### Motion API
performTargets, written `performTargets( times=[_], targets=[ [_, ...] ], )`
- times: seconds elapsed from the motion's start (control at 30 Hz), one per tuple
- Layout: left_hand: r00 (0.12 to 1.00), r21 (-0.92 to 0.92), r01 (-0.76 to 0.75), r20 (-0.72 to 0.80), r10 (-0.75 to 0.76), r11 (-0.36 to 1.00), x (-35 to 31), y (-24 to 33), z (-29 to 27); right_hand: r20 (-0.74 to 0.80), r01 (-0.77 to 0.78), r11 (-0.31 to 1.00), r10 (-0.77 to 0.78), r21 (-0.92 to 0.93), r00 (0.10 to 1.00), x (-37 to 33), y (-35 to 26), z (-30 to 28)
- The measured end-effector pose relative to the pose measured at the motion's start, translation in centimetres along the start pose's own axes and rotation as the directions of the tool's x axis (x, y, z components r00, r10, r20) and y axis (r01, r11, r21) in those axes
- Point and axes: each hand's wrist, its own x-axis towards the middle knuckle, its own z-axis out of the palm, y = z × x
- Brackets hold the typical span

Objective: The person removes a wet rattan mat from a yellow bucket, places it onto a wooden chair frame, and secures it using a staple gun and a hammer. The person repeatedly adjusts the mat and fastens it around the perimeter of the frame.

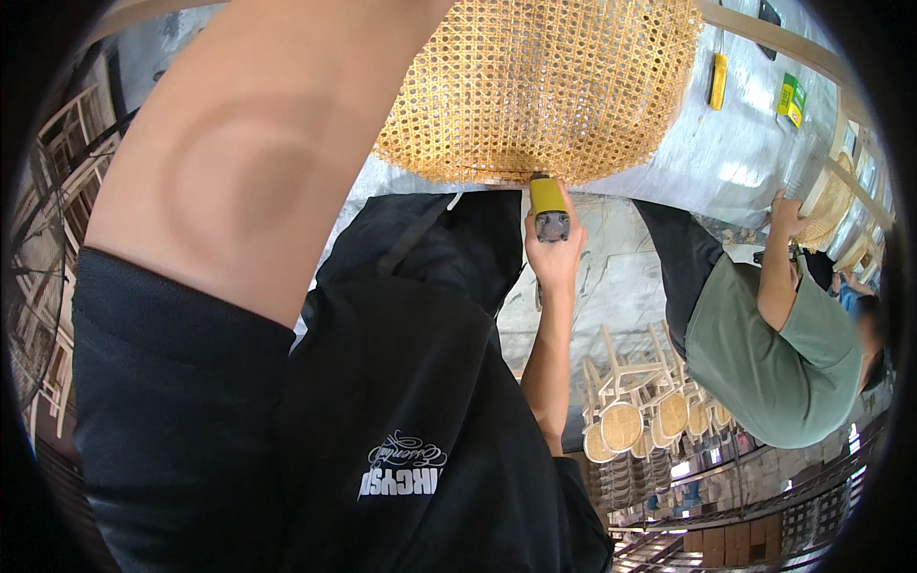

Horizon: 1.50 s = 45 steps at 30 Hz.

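A sheet of woven cane webbing (544, 86) spreads across the work surface in front of me, its rounded near edge toward my body. My right hand (557, 256) is wrapped round a yellow staple gun (549, 197) with a grey end cap. The tool's nose meets the near edge of the webbing, and its tip is hidden there. My left forearm (258, 162) reaches up past the top of the picture, so the left hand lies outside the view.
The work surface (626, 181) has a shiny plastic cover. On it to the right lie a yellow-handled tool (717, 81), a green and yellow box (791, 100) and a black object (768, 29). A co-worker in a green shirt (774, 353) handles another cane piece. Cane-seated stools (621, 427) stand behind.
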Motion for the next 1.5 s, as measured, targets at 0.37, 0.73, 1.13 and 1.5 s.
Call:
performTargets(
  times=[0.37,0.73,1.13,1.5],
  targets=[
    [0.999,0.026,-0.023,0.03,0.023,0.999,0.1,0.0,0.1,-0.041,-0.014,0.999,0.016,0.037,0.999,-0.5,0.8,1.8],
    [0.998,0.017,-0.018,0.067,0.017,1.0,-0.1,0.4,-0.6,-0.013,-0.13,0.991,0.131,0.032,0.991,-1.1,-0.1,3.2],
    [0.998,0.019,-0.033,0.048,0.032,0.999,0.1,0.1,-0.2,0.021,-0.239,0.962,0.239,0.132,0.971,-2.4,0.9,4.6],
    [0.997,0.012,-0.059,0.05,0.059,0.998,0.0,0.0,-0.4,-0.035,-0.181,0.973,0.188,0.143,0.982,-2.6,-2.1,5.4]
  ],
)
